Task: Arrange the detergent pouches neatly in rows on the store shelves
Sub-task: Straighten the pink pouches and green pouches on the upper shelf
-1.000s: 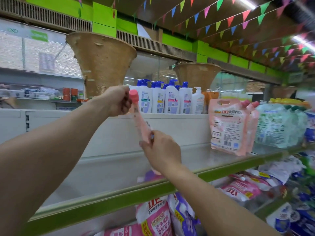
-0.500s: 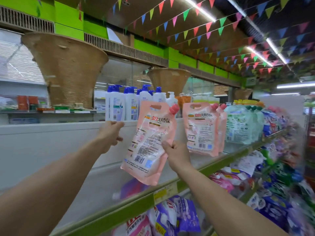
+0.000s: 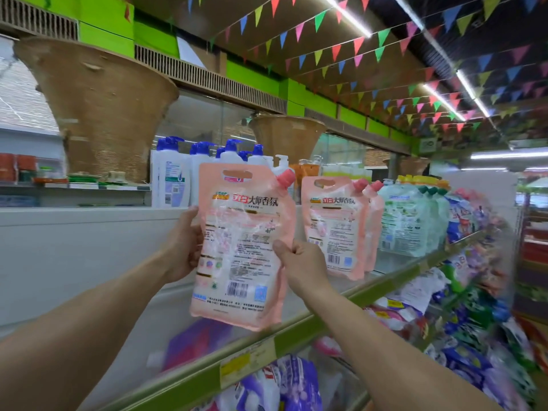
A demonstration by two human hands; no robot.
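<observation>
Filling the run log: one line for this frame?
phase: placing | held: pink pouch | left hand: left edge | right hand: right edge | shelf: below

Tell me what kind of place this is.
Most likely a supermarket's household-goods aisle: shelves with a green-edged shelf carrying a yellow price tag, standing pink detergent pouches, and white pump bottles behind.

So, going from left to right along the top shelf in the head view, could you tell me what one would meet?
Left hand → held pink pouch → right hand → standing pink pouches → pale green pouches → blue pouches, blurred at the far end.
</observation>
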